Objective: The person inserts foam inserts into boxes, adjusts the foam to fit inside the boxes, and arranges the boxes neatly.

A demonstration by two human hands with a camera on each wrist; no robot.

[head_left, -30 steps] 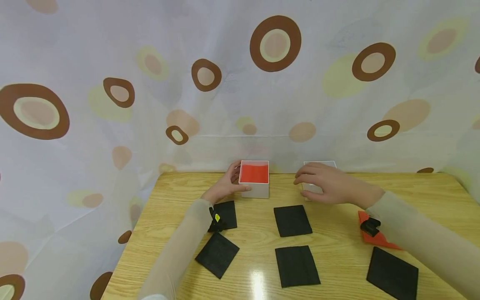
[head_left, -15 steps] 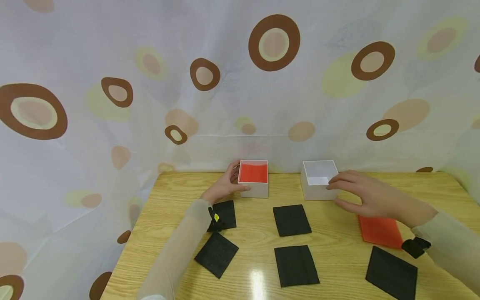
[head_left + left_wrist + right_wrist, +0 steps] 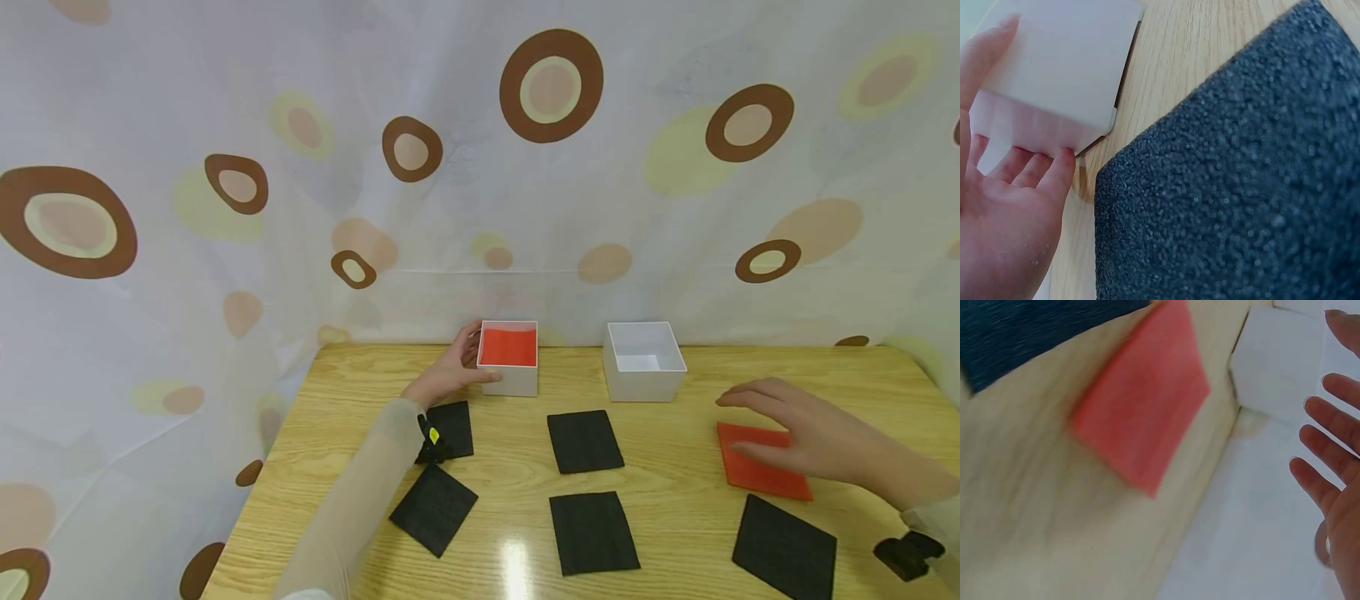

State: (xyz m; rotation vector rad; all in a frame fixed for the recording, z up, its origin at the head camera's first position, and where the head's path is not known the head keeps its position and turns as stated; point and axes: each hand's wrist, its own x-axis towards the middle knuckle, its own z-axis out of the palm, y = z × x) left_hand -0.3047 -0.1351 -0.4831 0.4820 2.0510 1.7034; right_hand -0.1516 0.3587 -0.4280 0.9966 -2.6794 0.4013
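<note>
My left hand holds a small white box at the back of the table, thumb on its front wall and fingers along its left side. Inside that box a flat red piece shows. In the left wrist view the fingertips touch the box's side. My right hand, fingers spread and loosely bent, hovers over a flat red square at the right with nothing in its grasp. The right wrist view shows the whole square, blurred. A second white box stands to its left, nothing visible inside.
Thin black squares lie spread on the wooden table: two in the middle, one at the front right, and two by the left forearm, one partly hidden under the wrist. A patterned curtain hangs right behind the table.
My right hand has moved from over the second white box rightward and toward me, to above the red square, uncovering that box. The left hand has stayed on its box.
</note>
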